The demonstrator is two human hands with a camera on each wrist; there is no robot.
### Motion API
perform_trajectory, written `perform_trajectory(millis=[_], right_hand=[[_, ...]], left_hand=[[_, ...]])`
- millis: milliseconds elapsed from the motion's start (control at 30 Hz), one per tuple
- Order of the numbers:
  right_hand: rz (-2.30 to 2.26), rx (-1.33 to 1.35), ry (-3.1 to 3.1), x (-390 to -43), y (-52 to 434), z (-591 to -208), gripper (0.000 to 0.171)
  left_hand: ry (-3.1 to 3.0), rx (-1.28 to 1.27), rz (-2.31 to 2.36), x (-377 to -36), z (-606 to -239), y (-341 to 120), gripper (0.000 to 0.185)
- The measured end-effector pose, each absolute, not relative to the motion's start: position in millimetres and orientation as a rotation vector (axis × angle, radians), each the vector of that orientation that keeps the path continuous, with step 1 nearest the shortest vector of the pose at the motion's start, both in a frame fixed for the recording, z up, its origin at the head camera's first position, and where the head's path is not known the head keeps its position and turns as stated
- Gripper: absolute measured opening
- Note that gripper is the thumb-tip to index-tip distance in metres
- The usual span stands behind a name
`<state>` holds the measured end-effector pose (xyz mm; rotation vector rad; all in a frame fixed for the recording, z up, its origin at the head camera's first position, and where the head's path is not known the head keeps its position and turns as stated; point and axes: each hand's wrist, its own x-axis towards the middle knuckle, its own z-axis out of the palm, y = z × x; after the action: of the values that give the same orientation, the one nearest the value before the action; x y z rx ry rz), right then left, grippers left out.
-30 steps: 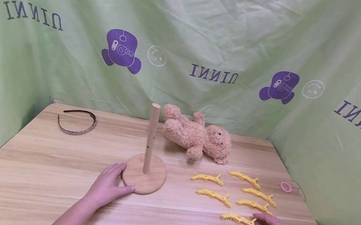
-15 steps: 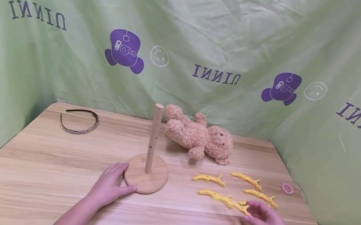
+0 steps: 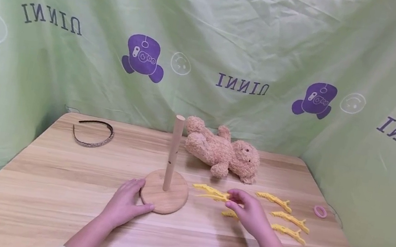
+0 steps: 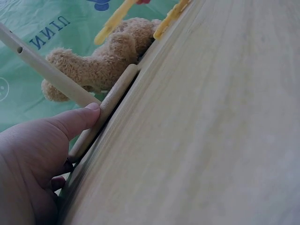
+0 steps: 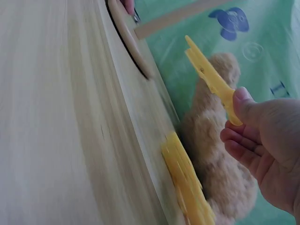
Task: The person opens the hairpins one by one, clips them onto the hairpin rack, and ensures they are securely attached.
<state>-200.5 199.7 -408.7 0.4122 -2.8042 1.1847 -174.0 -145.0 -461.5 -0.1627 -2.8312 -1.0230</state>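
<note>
My left hand holds the edge of the round base of a wooden stand, an upright peg on a disc. In the left wrist view the thumb lies on the disc's rim, other fingers partly hidden beside it. Between thumb and fingers, my right hand pinches a yellow hair clip by its rear end, raised off the table. The clip points left toward the stand, its two prongs spread apart. Several more yellow hair clips lie to the right; one is partly covered by the right hand.
A pinkish-brown teddy bear lies on its back behind the stand. A glittery headband is at the back left, a pink ring near the table's right edge. Green printed cloth hangs around the wooden table.
My right hand has lifted the nearest yellow hair clip and carried it left and away from me, toward the stand; its prongs now spread. The left hand stays at the base.
</note>
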Motion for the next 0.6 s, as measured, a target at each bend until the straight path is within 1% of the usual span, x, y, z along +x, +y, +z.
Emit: perform_trajectory(millis=[233,600], right_hand=[[1.302,0.409,-2.699,-221,149,-412,0.021],[1.352,0.593,-2.66,-240,103,-416,0.021]], left_hand=[[-2.842,-0.154,-1.025,-173,-460,-144,0.09],[-2.84,-0.153,-1.007,-173,-462,-143,0.09]])
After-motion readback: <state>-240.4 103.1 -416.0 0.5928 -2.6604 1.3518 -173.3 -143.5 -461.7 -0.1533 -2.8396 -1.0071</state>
